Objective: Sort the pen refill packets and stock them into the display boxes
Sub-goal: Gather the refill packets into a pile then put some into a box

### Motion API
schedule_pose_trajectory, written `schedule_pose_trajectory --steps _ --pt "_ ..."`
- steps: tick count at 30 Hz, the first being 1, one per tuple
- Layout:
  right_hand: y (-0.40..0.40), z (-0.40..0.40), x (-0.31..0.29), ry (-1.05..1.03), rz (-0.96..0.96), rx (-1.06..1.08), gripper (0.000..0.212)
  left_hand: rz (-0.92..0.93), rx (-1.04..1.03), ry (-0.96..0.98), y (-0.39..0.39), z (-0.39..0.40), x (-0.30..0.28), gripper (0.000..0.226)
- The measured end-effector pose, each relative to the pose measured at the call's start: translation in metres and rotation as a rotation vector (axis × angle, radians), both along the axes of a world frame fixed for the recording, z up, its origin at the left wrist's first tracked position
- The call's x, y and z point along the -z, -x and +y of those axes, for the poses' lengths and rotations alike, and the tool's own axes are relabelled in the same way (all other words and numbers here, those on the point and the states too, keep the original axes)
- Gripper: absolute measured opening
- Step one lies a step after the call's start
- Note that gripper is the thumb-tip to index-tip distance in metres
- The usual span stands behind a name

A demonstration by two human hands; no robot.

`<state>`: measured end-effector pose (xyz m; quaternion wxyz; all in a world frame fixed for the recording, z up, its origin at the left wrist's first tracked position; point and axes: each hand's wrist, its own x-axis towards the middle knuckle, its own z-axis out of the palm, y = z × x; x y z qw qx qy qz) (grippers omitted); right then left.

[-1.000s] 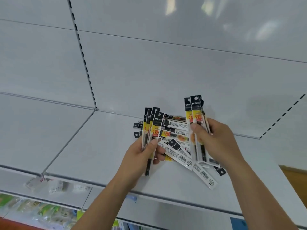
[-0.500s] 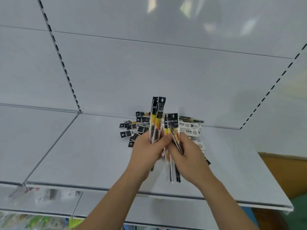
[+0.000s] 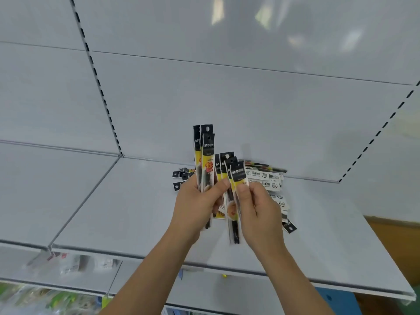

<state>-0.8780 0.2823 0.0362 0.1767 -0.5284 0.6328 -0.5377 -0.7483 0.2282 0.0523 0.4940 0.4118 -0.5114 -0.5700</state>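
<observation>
Lighting: bright, even and cool, coming from overhead. Pale glare patches are reflecting on the back panel [image 3: 227, 98] well above the hands. Soft, faint shadows are lying on the shelf [image 3: 113, 212] just beside the hands. Wide-angle bending is curving straight lines towards the edges. Goods below the hands are blurring.

Head view looks forward and down, close over the shelf [image 3: 136, 212].

packets [image 3: 206, 160] are black on top with white lettering, then yellow with red-orange print, the flipped ones [image 3: 263, 178] white with black barcodes, all on a pale grey shelf [image 3: 127, 208].
</observation>
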Motion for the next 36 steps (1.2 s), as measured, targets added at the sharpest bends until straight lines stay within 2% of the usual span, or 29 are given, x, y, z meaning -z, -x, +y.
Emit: schedule_pose_trajectory --steps 3,6,9,14,17,21,23,26,29,32,34,36 --pt "-0.008 -0.006 0.004 0.072 -0.001 0.062 0.036 -0.011 0.020 0.101 -0.004 -0.001 -0.008 0.015" --pt "-0.019 -0.009 0.009 0.138 -0.043 0.022 0.023 -0.067 0.040 0.152 -0.009 -0.002 -0.009 0.008" --pt "-0.026 -0.005 0.019 0.156 -0.072 -0.022 0.014 -0.065 0.064 0.109 -0.018 0.000 0.000 0.006" --pt "-0.029 0.001 0.026 0.198 -0.238 -0.101 0.031 -0.186 0.035 0.134 -0.032 0.006 0.028 0.030" --pt "-0.027 0.003 0.031 0.184 -0.268 -0.135 0.043 -0.296 0.054 0.130 -0.041 0.006 0.046 0.026" --pt "-0.021 0.006 0.036 0.113 -0.192 -0.124 0.033 -0.242 0.079 0.083 -0.047 0.008 0.046 0.013" --pt "-0.022 0.007 0.030 0.129 -0.219 -0.110 0.041 -0.177 0.098 0.080 -0.047 0.007 0.043 0.008" --pt "-0.026 0.010 0.023 0.168 -0.264 -0.094 0.055 -0.144 0.106 0.110 -0.044 0.004 0.044 0.017" --pt "-0.029 0.011 0.029 0.131 -0.246 -0.085 0.040 -0.169 0.121 0.091 -0.042 0.005 0.051 0.026" --pt "-0.028 0.010 0.036 0.091 -0.244 -0.139 0.005 -0.247 0.138 0.070 -0.043 0.005 0.055 0.043" --pt "-0.027 0.007 0.034 0.063 -0.186 -0.144 0.016 -0.359 0.124 0.110 -0.043 0.004 0.056 0.055" --pt "-0.025 0.005 0.032 0.003 -0.167 -0.162 0.015 -0.371 0.095 0.138 -0.042 0.009 0.054 0.062"
